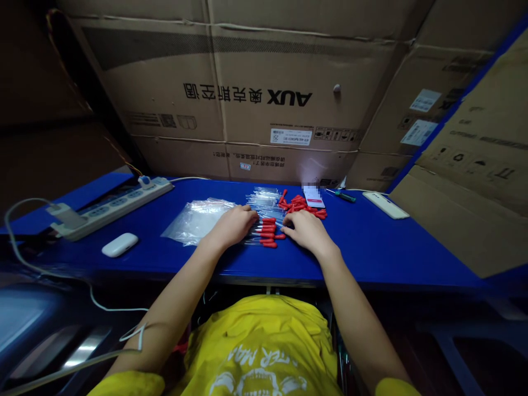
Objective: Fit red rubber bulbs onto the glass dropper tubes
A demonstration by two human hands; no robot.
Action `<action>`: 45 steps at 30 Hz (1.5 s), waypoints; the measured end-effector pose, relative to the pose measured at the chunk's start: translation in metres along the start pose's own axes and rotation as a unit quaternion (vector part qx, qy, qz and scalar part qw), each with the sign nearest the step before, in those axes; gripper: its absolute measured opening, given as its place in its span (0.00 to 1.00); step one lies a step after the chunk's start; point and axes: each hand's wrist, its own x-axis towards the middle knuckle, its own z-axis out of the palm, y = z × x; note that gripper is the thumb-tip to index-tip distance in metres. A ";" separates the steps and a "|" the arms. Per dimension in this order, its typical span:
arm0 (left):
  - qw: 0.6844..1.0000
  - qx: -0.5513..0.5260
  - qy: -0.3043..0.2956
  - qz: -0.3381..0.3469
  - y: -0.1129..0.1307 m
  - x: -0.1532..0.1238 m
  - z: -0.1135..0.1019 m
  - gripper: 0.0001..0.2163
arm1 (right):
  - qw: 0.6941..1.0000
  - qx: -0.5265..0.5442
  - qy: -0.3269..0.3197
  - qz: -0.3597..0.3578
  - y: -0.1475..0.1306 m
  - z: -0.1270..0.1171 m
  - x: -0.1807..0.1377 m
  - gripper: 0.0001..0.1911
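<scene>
Several droppers with red rubber bulbs (269, 227) and clear thin tubes lie in a row on the blue tabletop, between my hands. My left hand (234, 224) rests over their tube ends, its fingers bent and pressed together; what they grip is hidden. On the other side, my right hand (307, 231) is curled beside the bulbs, thumb and forefinger close to a clear tube end; I cannot make out what is in them. Behind the hands lies a pile of loose clear tubes (264, 197). Loose red bulbs (297, 204) are heaped just beyond my right hand.
Clear plastic bags (198, 217) lie left of my left hand. A white earphone case (119, 245) and a power strip (119, 206) are further left. At the back right are a card (314, 197), a green-handled screwdriver (345, 196) and a white phone (385, 204). Cardboard (247, 66) walls the back.
</scene>
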 end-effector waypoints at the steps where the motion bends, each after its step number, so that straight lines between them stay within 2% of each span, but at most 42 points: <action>1: 1.000 0.000 0.004 -0.001 0.000 0.000 0.001 0.16 | 1.000 -0.013 -0.003 0.003 -0.003 0.000 0.000 0.07; 5: 1.000 0.003 0.020 -0.009 0.001 0.000 0.004 0.15 | 0.999 -0.048 0.007 0.017 -0.009 0.000 0.000 0.09; 9: 0.999 0.006 0.029 -0.026 0.001 0.001 0.007 0.14 | 0.997 -0.045 0.022 0.050 -0.005 -0.001 -0.001 0.08; 14: 0.997 0.001 0.029 -0.065 0.002 0.001 0.007 0.15 | 0.995 -0.022 0.049 0.079 0.003 -0.001 0.000 0.06; 19: 0.998 0.008 0.029 -0.060 0.004 0.001 0.007 0.16 | 0.991 0.019 0.094 0.097 0.006 -0.003 0.002 0.06; 22: 0.996 -0.016 0.066 -0.059 0.005 0.001 0.003 0.14 | 0.988 0.044 0.115 0.094 0.009 -0.003 0.004 0.06; 25: 0.985 -0.048 0.160 -0.040 0.010 0.000 -0.005 0.10 | 0.987 0.084 0.127 0.047 0.013 -0.003 0.005 0.05; 27: 0.978 -0.055 0.199 0.018 0.016 0.000 -0.010 0.11 | 0.982 0.139 0.126 -0.025 0.012 -0.003 0.005 0.04; 28: 0.977 -0.058 0.197 0.055 0.019 0.000 -0.012 0.12 | 0.975 0.172 0.126 -0.062 0.011 -0.004 0.005 0.03; 30: 0.981 -0.065 0.152 0.097 0.026 0.001 -0.013 0.12 | 0.958 0.228 0.133 -0.114 0.008 -0.006 0.003 0.03; 32: 0.989 -0.069 0.103 0.081 0.030 0.001 -0.011 0.12 | 0.946 0.260 0.143 -0.129 0.007 -0.008 0.001 0.04; 35: 0.993 -0.059 0.096 0.046 0.031 0.001 -0.008 0.14 | 0.950 0.260 0.124 -0.120 0.015 -0.013 -0.001 0.09; 38: 0.993 -0.041 0.111 0.027 0.028 0.000 -0.009 0.14 | 0.977 0.175 0.089 -0.080 0.038 -0.017 -0.003 0.17; 41: 0.994 -0.029 0.102 -0.006 0.028 -0.001 -0.013 0.15 | 0.993 0.101 0.049 -0.047 0.061 -0.016 -0.005 0.16; 45: 0.994 -0.035 0.105 -0.014 0.032 -0.001 -0.017 0.17 | 0.994 0.095 -0.004 -0.052 0.072 -0.010 -0.004 0.14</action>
